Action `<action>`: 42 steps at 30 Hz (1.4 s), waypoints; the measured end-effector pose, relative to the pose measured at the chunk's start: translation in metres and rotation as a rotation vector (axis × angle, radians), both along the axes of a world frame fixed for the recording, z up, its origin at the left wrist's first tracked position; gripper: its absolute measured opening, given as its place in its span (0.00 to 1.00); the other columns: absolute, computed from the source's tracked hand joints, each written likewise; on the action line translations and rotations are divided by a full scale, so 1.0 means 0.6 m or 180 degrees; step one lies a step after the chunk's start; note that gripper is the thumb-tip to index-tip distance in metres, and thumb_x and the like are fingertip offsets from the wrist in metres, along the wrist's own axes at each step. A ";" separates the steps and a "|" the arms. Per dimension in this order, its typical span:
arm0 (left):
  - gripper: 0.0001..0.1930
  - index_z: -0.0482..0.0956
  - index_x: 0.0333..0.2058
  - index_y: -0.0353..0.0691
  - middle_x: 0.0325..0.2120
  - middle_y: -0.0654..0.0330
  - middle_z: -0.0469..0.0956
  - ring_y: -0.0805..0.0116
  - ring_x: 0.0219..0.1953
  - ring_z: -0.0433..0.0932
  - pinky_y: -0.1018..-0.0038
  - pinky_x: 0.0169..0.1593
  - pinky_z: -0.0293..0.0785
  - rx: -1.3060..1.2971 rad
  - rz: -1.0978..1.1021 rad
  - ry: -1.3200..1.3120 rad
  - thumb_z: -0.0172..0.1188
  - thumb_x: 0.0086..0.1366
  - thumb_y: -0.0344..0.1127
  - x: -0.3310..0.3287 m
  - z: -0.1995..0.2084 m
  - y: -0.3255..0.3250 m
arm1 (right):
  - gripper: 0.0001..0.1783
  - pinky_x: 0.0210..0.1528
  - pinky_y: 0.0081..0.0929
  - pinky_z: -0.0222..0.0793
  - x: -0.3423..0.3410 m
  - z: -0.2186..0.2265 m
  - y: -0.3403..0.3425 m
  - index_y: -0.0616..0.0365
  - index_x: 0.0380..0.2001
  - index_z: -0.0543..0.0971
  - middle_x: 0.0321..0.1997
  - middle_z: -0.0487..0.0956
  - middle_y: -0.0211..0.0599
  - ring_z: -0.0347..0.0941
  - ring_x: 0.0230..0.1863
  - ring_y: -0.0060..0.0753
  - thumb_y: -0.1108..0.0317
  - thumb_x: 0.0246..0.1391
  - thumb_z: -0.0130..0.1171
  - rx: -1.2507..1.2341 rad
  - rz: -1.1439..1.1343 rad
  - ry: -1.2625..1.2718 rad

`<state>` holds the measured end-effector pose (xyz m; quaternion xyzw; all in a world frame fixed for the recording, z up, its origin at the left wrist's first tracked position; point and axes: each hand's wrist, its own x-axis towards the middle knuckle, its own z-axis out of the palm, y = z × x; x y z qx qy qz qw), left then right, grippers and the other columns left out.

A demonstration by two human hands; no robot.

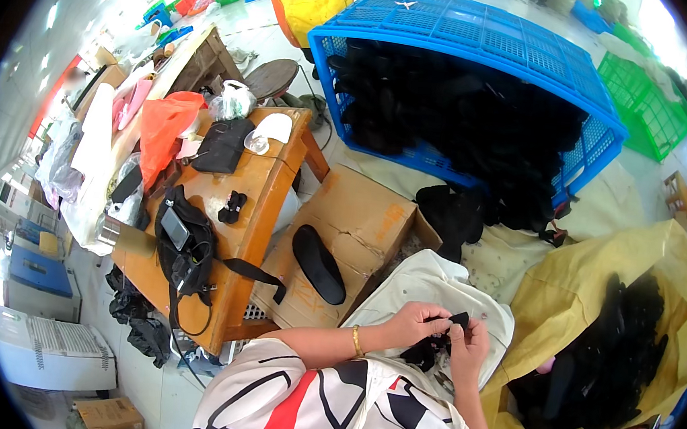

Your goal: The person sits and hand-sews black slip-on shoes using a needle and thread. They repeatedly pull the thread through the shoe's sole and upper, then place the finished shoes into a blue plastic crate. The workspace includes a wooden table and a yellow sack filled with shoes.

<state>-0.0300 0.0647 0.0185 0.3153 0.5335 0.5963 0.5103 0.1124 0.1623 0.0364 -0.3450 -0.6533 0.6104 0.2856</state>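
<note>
Now, it's close fingertip work, by the look of it: left hand (415, 326) and right hand (470, 351) sit together, both pinched nearly closed on a small black piece (459, 319), over the white cloth (428, 282). The next move likely calls for a steady two-handed grip.

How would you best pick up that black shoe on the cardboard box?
Probably across its long edges near the middle, from above: the black shoe is slender and lies on the cardboard box with nothing on top. I'd come from the person's right, since the black strap reaches close to its left side.
</note>
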 end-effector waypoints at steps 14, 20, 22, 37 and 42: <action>0.13 0.78 0.47 0.34 0.34 0.64 0.80 0.79 0.38 0.76 0.78 0.44 0.73 -0.0090 -0.0909 0.0665 0.60 0.70 0.37 -0.033 0.032 -0.004 | 0.09 0.27 0.31 0.63 0.033 0.015 0.019 0.61 0.29 0.76 0.23 0.70 0.37 0.67 0.25 0.36 0.72 0.49 0.68 0.1468 0.0574 -0.0272; 0.13 0.77 0.46 0.36 0.35 0.68 0.78 0.81 0.37 0.75 0.80 0.43 0.73 -0.0145 -0.1171 -0.0190 0.59 0.71 0.39 -0.042 -0.008 -0.002 | 0.10 0.29 0.31 0.62 0.031 0.015 0.011 0.61 0.29 0.75 0.24 0.70 0.38 0.66 0.26 0.37 0.69 0.50 0.67 0.1479 0.0449 -0.0274; 0.13 0.77 0.46 0.36 0.35 0.68 0.78 0.81 0.37 0.75 0.80 0.42 0.73 -0.0223 -0.1201 -0.0320 0.59 0.71 0.39 -0.042 -0.008 -0.003 | 0.11 0.30 0.31 0.62 0.032 0.014 0.010 0.62 0.29 0.74 0.25 0.69 0.38 0.66 0.27 0.38 0.68 0.51 0.67 0.1398 0.0408 -0.0309; 0.12 0.79 0.45 0.36 0.34 0.67 0.79 0.81 0.36 0.74 0.81 0.41 0.71 0.0193 -0.0872 0.0042 0.58 0.71 0.38 -0.023 0.005 0.001 | 0.06 0.30 0.32 0.64 0.016 0.019 -0.001 0.60 0.28 0.76 0.24 0.74 0.37 0.68 0.27 0.38 0.73 0.54 0.65 0.1374 0.0019 -0.0253; 0.13 0.79 0.45 0.35 0.34 0.66 0.79 0.81 0.36 0.74 0.80 0.43 0.72 0.0051 -0.0998 0.0278 0.58 0.71 0.39 -0.029 0.003 -0.001 | 0.05 0.30 0.32 0.63 0.016 0.023 -0.006 0.59 0.28 0.76 0.25 0.74 0.37 0.67 0.27 0.38 0.73 0.55 0.63 0.1573 0.0130 -0.0117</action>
